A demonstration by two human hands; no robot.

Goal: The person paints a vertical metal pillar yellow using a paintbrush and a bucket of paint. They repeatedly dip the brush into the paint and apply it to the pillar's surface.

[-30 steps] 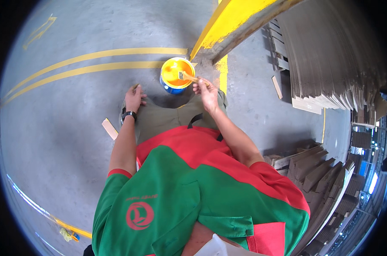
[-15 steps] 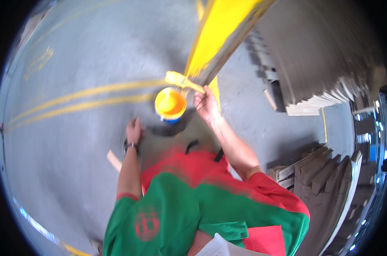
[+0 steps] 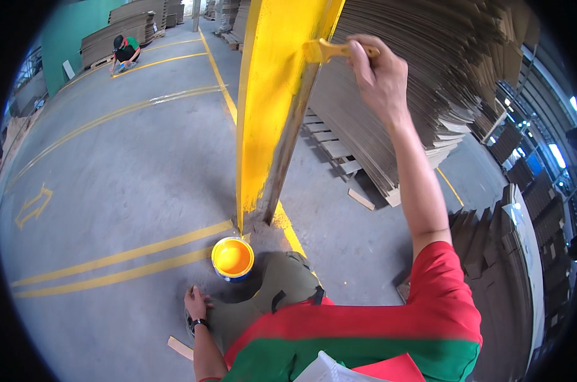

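My right hand (image 3: pixel 382 76) is closed round the handle of a paintbrush (image 3: pixel 330 50), raised high in front of me. The bristles, loaded with yellow, touch the edge of an upright steel column (image 3: pixel 269 83). Yellow paint covers the column's broad face, while the narrow side towards the right is bare grey-brown lower down. At the column's foot stands a paint can (image 3: pixel 232 257) with a blue outside and orange-yellow paint in it. Low beside my bent leg, my left hand (image 3: pixel 197 303) hangs with loosely spread fingers and holds nothing visible.
Tall stacks of brown cardboard sheets (image 3: pixel 377 121) rise behind the column on pallets; another stack (image 3: pixel 498 274) stands at right. Wood strips (image 3: pixel 361 199) lie on the floor. Yellow lines (image 3: pixel 135 258) cross it. Far left, another person (image 3: pixel 126 52) crouches near a line.
My right hand has lifted the brush from just above the can to high on the column's edge. The view has tilted up. My left hand stays low beside my leg.
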